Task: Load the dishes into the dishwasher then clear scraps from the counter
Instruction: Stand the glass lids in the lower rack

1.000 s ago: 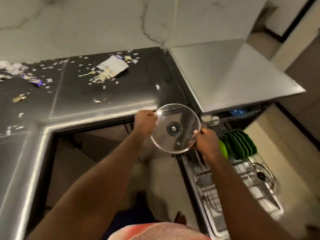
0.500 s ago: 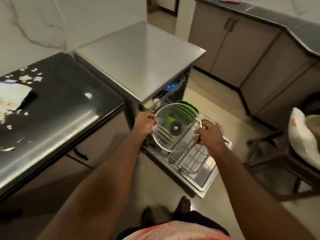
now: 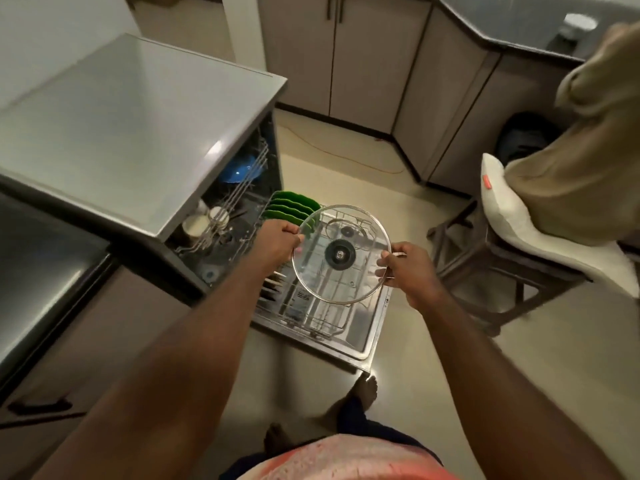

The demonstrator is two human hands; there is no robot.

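Subject: glass lid (image 3: 322, 271), round and clear, with a metal rim and a dark knob at its centre, held by both hands of a person standing at an open dishwasher (image 3: 131, 126).
Lid position: in the air, nearly flat, directly above the lower rack (image 3: 311, 318) and clear of its wires; the rack shows through the glass.
Left grip: left hand (image 3: 277, 242) holds the lid's left edge, fingers (image 3: 290, 231) curled over the rim.
Right grip: right hand (image 3: 414, 271) holds the opposite edge, fingers (image 3: 385, 264) closed on the rim.
Rack below: drawn out over the lowered door (image 3: 363, 341); a row of green plates (image 3: 289, 206) stands on edge at its far end, just beyond the left hand.
Rack above: upper rack (image 3: 242, 192), partly under the dishwasher's top, holds a blue bowl (image 3: 239, 172) and pale cups (image 3: 198, 225).
Worktop: bench (image 3: 45, 258), dark and glossy, at the left beside the dishwasher's grey top.
Background: beige cabinets (image 3: 363, 64) along the far wall; an orange cord (image 3: 349, 157) lies on the floor (image 3: 433, 358).
Seat: wooden stool (image 3: 502, 282) at the right, carrying a white cushion (image 3: 512, 216) and a tan cloth (image 3: 571, 168).
Writing: small orange tag (image 3: 487, 182) on the cushion; any print on it is too small to read.
Stance: bare feet (image 3: 365, 388) on the floor, near the door's front corner.
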